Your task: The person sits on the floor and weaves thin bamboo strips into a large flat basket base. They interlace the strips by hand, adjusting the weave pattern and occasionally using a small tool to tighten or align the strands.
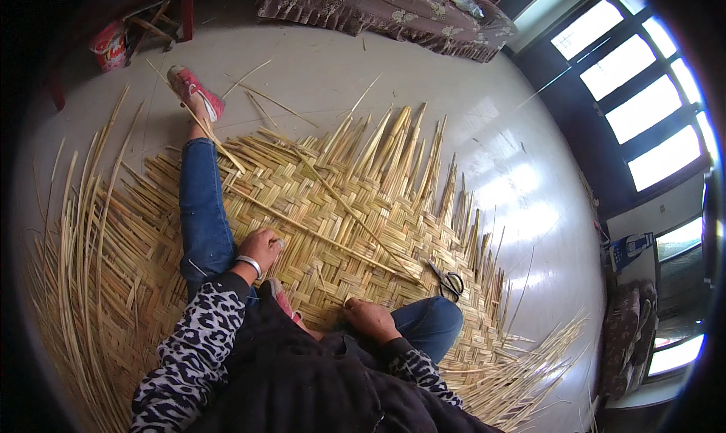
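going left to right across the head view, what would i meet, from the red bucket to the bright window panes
Red bucket → red shoe on the outstretched foot → left hand → right hand → scissors → bright window panes

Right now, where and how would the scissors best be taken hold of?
Probably by the black handle loops of the scissors lying on the woven mat, coming from the person's right: the loops lie toward that side, while the blades point forward and left.
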`<state>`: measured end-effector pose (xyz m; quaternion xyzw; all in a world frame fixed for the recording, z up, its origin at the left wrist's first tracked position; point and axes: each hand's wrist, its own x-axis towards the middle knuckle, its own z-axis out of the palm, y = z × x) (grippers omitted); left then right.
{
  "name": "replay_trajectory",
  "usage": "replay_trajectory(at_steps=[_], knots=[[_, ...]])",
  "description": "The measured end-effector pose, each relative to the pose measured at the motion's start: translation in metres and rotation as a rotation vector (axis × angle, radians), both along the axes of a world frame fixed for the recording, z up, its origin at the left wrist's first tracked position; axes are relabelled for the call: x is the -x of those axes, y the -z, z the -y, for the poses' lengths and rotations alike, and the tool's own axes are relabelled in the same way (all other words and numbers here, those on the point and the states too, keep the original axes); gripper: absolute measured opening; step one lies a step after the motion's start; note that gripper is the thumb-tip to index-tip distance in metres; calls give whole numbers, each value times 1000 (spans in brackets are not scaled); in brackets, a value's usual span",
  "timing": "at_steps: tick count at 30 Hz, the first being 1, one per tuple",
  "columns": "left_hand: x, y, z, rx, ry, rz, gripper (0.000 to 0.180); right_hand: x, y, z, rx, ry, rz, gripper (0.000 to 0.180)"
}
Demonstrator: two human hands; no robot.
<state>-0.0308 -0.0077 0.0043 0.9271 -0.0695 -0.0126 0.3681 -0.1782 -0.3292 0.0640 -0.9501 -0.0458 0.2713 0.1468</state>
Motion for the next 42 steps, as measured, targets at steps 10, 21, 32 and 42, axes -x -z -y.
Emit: replay_trajectory(at_steps=[10,21,32,42], knots=[[0,10,1,25,-9,26,22,2,-5,0,16,-21,15,36],[0,6,0,37,-17,26,21,1,-6,-2,7,-25,11,37],[-2,11,1,36,-18,35,21,3,-6,-3,-9,-20,54,35],[0,8,1,27,-11,45,20,1,-7,-3,7,-26,28,36]])
